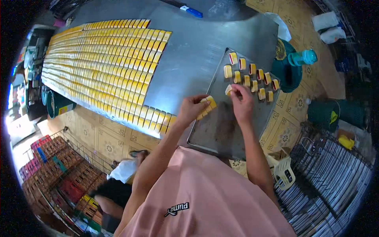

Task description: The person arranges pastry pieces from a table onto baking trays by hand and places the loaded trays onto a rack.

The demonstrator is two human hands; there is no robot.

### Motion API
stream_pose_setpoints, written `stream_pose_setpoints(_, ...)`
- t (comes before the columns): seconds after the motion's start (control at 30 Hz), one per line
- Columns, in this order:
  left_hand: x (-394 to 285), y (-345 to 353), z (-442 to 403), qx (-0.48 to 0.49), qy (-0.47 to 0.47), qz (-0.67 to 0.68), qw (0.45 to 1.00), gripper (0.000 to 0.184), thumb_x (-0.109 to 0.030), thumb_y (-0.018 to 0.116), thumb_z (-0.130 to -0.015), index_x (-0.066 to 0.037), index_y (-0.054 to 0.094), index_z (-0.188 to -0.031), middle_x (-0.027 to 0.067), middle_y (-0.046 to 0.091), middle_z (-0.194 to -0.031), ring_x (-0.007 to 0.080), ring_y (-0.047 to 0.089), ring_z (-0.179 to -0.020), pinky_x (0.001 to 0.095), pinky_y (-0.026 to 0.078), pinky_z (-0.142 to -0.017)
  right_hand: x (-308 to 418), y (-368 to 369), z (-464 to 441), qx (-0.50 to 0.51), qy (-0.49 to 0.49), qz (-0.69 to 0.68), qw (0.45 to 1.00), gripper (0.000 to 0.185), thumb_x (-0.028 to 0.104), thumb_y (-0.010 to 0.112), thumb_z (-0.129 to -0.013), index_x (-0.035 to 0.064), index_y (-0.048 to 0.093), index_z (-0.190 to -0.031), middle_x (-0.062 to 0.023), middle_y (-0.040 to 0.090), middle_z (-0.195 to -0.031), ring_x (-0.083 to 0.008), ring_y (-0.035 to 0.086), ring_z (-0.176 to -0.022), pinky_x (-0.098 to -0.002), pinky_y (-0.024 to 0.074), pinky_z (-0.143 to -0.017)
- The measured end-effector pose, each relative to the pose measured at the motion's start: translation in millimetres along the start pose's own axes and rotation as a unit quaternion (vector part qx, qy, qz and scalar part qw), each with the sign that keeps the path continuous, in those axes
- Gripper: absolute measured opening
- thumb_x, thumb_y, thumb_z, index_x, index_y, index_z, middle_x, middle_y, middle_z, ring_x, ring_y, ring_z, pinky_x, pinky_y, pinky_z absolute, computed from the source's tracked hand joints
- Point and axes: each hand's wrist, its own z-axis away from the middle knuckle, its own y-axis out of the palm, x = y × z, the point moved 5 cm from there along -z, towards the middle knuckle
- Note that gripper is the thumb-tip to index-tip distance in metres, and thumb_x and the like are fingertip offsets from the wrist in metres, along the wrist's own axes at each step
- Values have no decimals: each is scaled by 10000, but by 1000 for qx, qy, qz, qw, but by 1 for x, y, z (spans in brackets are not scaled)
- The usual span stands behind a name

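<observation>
My left hand (pixel 190 111) is closed around a short row of yellow-topped pastry pieces (pixel 209 106), held above the left edge of a dark metal baking tray (pixel 205 138). Between the fingertips of my right hand (pixel 243 103) is a single pastry piece (pixel 228 90), over the middle of the tray. Just beyond it, two slanting rows of small pastries (pixel 246 81) sit spaced apart on the tray's far half. Some of these show a dark red filling on their sides. To the left, many cut pastry strips (pixel 106 67) lie in close rows on the metal table.
A blue-handled knife (pixel 192 11) lies at the table's far edge. Beyond the tray, on the right, stands a green bin (pixel 290 75). Wire racks (pixel 327 177) are at the lower right, red crates (pixel 59 158) at the lower left. Another person (pixel 114 197) is low on the left.
</observation>
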Motion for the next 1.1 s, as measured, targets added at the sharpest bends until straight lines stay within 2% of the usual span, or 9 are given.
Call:
stream_pose_setpoints(0.13, 17, 10, -4, 39, -35, 131, 990, 447, -252, 707, -916, -33, 651, -1301, 107, 723, -1129, 146, 673, -898, 293, 547, -761, -5, 35, -26, 118, -161, 130, 971, 238, 13, 654, -884, 6, 679, -1120, -127, 660, -1030, -260, 672, -922, -360, 541, -767)
stream_pose_setpoints(0.27, 14, 36, -19, 3, 102, 67, 992, 374, -197, 692, -948, 9, 663, -1259, 83, 717, -1059, 129, 652, -906, 297, 544, -759, 1, 7, -13, 120, -9, 5, 993, 277, 25, 663, -891, 19, 677, -1168, -102, 651, -1051, -225, 653, -945, -333, 534, -780)
stream_pose_setpoints(0.37, 1, 51, -17, 89, 97, 45, 990, 413, -200, 699, -947, 29, 624, -1281, 94, 718, -1042, 138, 657, -907, 296, 546, -745, -2, -4, 19, 235, -33, -33, 971, 252, 13, 680, -881, 10, 688, -1132, -97, 662, -1050, -200, 658, -922, -316, 532, -775)
stream_pose_setpoints(0.5, 29, 54, -29, 30, 20, 101, 994, 527, -236, 745, -892, 30, 580, -1316, 187, 715, -1124, 195, 682, -996, 339, 544, -838, -32, -21, 10, 157, 70, -16, 985, 219, -3, 691, -866, -4, 695, -1085, -109, 676, -1041, -206, 670, -912, -312, 536, -780)
stream_pose_setpoints(0.73, 13, 57, -16, 11, 89, 72, 993, 473, -222, 769, -870, 32, 611, -1237, 148, 718, -1082, 195, 681, -971, 329, 540, -859, -16, -3, -14, 127, -94, 84, 984, 225, 25, 656, -895, -13, 681, -1116, -142, 658, -1059, -322, 652, -974, -378, 526, -861)
stream_pose_setpoints(0.77, 6, 61, -18, 2, 158, 24, 987, 458, -216, 767, -869, 30, 620, -1227, 134, 717, -1081, 180, 673, -973, 323, 537, -868, -15, -10, -11, 110, -64, 63, 990, 249, 25, 655, -896, -8, 677, -1142, -139, 658, -1084, -318, 647, -1005, -378, 519, -882)
stream_pose_setpoints(0.87, -14, 74, -11, 61, 131, 93, 985, 417, -202, 757, -869, 29, 641, -1197, 135, 717, -1097, 166, 667, -990, 319, 530, -883, -21, -28, 15, 109, -52, 32, 992, 288, 32, 665, -895, 1, 675, -1182, -134, 666, -1123, -288, 656, -1036, -363, 518, -900)
stream_pose_setpoints(0.93, -5, 85, -9, 97, 113, 110, 983, 397, -211, 754, -875, 33, 650, -1170, 169, 713, -1122, 174, 675, -1001, 325, 533, -872, -36, -33, 40, 226, 96, -24, 969, 283, 21, 674, -887, 8, 681, -1170, -124, 685, -1104, -262, 671, -1027, -345, 521, -898)
stream_pose_setpoints(1.1, -2, 81, -10, 2, 20, 70, 997, 433, -201, 770, -866, 33, 627, -1201, 217, 701, -1137, 195, 680, -1019, 336, 537, -863, -57, -39, 33, 100, 132, -38, 985, 259, 7, 691, -873, 32, 695, -1130, -104, 708, -1010, -229, 685, -979, -330, 528, -858)
